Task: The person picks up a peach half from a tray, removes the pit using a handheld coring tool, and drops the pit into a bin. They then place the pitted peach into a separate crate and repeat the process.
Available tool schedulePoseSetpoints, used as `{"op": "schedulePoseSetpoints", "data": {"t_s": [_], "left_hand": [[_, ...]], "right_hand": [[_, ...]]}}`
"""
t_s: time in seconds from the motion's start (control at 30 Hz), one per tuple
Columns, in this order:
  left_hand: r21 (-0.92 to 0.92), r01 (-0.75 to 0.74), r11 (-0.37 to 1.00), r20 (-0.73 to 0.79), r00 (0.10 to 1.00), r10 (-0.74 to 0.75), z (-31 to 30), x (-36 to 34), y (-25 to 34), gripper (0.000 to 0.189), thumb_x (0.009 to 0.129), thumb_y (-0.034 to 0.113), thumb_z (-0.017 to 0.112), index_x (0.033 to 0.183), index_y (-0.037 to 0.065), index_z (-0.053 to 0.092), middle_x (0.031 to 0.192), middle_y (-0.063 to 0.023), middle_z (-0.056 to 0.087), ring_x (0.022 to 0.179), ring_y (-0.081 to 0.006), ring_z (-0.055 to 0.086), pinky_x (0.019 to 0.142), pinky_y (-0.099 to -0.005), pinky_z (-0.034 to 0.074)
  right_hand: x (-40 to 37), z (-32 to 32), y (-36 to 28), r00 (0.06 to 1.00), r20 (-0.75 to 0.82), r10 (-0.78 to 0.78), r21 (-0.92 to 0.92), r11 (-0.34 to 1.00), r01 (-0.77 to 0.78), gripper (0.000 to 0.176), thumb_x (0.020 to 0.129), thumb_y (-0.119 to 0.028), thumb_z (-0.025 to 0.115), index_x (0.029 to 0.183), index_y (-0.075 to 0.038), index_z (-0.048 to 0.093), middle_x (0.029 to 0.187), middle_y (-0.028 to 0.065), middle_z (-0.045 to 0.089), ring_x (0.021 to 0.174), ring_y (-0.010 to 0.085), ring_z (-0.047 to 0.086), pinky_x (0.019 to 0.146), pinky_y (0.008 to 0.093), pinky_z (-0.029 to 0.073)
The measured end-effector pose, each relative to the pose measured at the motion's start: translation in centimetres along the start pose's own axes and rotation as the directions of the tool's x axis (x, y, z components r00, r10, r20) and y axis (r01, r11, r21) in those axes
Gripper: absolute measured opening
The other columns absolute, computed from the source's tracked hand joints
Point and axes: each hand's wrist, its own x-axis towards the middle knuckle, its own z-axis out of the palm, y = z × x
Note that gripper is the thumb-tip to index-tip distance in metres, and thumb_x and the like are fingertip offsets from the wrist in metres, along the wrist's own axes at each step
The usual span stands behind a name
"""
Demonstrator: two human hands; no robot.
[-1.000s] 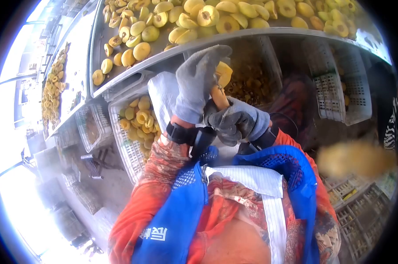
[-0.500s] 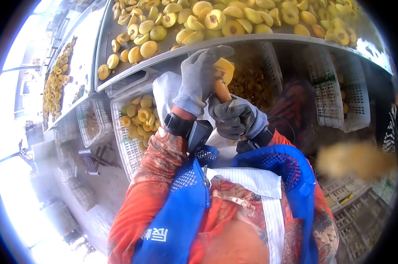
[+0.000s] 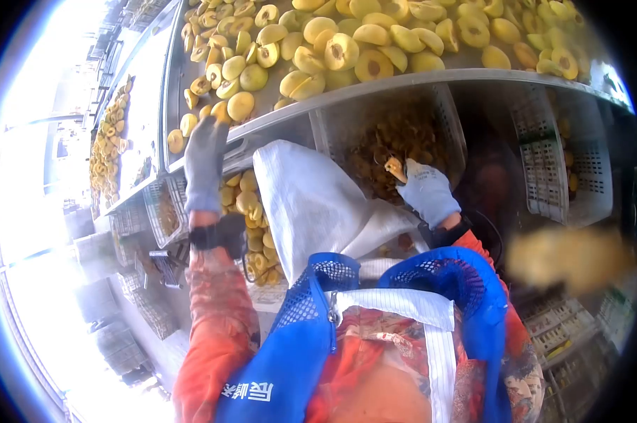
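Observation:
My left hand (image 3: 205, 158), in a grey glove, reaches to the near edge of the metal table (image 3: 262, 125). Its fingers are stretched out, and their tips touch or nearly touch a yellow peach half (image 3: 221, 111). Below its wrist, a crate (image 3: 267, 299) holds more halves. My right hand (image 3: 429, 189), gloved too, is closed on a small tan-handled tool (image 3: 396, 169); its working end does not show clearly. That hand hangs over a crate of brownish peach scraps and pits (image 3: 396, 137) beneath the table.
Many cut peach halves (image 3: 339, 51) cover the table top. A white sack-like cloth (image 3: 308, 201) drapes between my arms. White plastic crates (image 3: 544, 169) stand under the table at right. A second table with peach halves (image 3: 110, 130) is at the left. A tan blur (image 3: 572, 259) obscures the lower right.
My hands were together with a peach half at the tool. The left has moved left to the table edge; the right has moved right and away from it. The white cloth is more exposed.

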Motion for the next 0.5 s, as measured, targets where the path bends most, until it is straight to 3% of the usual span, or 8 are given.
{"op": "schedulePoseSetpoints", "data": {"t_s": [0.03,0.13,0.2,0.27,0.3,0.37,0.43,0.5], "left_hand": [[0.061,-0.056,0.997,0.069,0.996,0.051,2.2,2.3,1.0,0.042,0.091,0.029,0.061,0.123,0.003,0.057,0.114,-0.0153,0.063,0.104,-0.0278,0.061,0.088,-0.0323,0.048],[0.442,-0.136,0.887,0.259,0.966,0.019,9.4,6.5,8.7,0.066,0.088,0.054,0.055,0.136,0.009,0.048,0.131,-0.0213,0.054,0.12,-0.0365,0.053,0.1,-0.0394,0.041],[0.435,-0.123,0.892,0.34,0.94,-0.036,14.8,10.5,5.5,0.071,0.084,0.051,0.06,0.137,0.007,0.046,0.128,-0.0225,0.056,0.118,-0.0341,0.055,0.1,-0.0369,0.041],[0.289,-0.043,0.956,0.45,0.888,-0.097,16.9,10.7,6.3,0.067,0.081,0.04,0.065,0.136,0.005,0.048,0.124,-0.0189,0.06,0.112,-0.0276,0.059,0.095,-0.0331,0.045],[0.096,-0.082,0.992,0.472,0.881,0.027,16.6,11.6,5.3,0.063,0.076,0.025,0.069,0.133,0.004,0.051,0.116,-0.0172,0.063,0.104,-0.022,0.062,0.09,-0.029,0.048],[-0.326,0.065,0.943,0.299,0.953,0.038,15.3,10.7,4.7,0.057,0.075,0.008,0.067,0.13,0.002,0.054,0.11,-0.0146,0.063,0.102,-0.0232,0.062,0.088,-0.0296,0.05],[-0.662,0.177,0.728,0.227,0.973,-0.03,11.5,6.9,7.5,0.053,0.077,0.001,0.061,0.13,0.0,0.052,0.114,-0.0116,0.061,0.106,-0.025,0.06,0.091,-0.0334,0.051],[-0.88,0.35,0.323,0.375,0.927,0.017,8.4,4.0,6.1,0.044,0.085,0.017,0.06,0.125,0.001,0.053,0.114,-0.0146,0.061,0.107,-0.029,0.06,0.091,-0.0417,0.052]], "right_hand": [[0.8,0.5,1.5,0.983,-0.176,-0.056,-0.348,0.938,-0.009,0.031,0.078,-0.027,0.064,0.097,-0.002,0.064,0.085,0.0141,0.067,0.08,0.0302,0.065,0.072,0.0383,0.049],[0.5,-1.2,-1.5,0.995,-0.072,0.066,-0.005,0.998,-0.066,0.035,0.08,-0.033,0.061,0.097,-0.002,0.063,0.092,0.0205,0.066,0.087,0.038,0.063,0.077,0.0442,0.049],[0.5,-1.1,-1.6,0.989,-0.122,0.084,-0.046,0.995,-0.09,0.032,0.08,-0.029,0.067,0.1,-0.004,0.062,0.088,0.0201,0.065,0.082,0.0384,0.062,0.073,0.0424,0.048],[0.6,-1.1,-1.8,0.987,-0.122,0.104,-0.039,0.993,-0.109,0.032,0.08,-0.029,0.067,0.101,-0.005,0.062,0.088,0.0199,0.065,0.082,0.0382,0.062,0.073,0.0422,0.048],[0.5,-1.0,-2.1,0.984,-0.174,0.03,-0.101,0.994,-0.048,0.029,0.081,-0.031,0.06,0.096,-0.006,0.062,0.084,0.0193,0.067,0.082,0.0379,0.064,0.076,0.0442,0.05],[0.3,-1.0,-3.0,0.987,-0.153,0.055,-0.021,0.998,-0.059,0.028,0.081,-0.031,0.061,0.096,-0.007,0.062,0.084,0.0187,0.067,0.081,0.0374,0.065,0.074,0.0443,0.05],[0.4,-0.8,-4.3,0.991,-0.125,0.038,0.008,0.999,-0.037,0.027,0.081,-0.03,0.062,0.096,-0.007,0.061,0.084,0.0181,0.067,0.08,0.0372,0.065,0.073,0.0445,0.05],[1.0,-0.1,-6.2,0.997,-0.08,-0.02,-0.008,1.0,0.02,0.027,0.08,-0.03,0.063,0.095,-0.008,0.06,0.083,0.0175,0.067,0.078,0.0371,0.064,0.072,0.0446,0.051]]}}
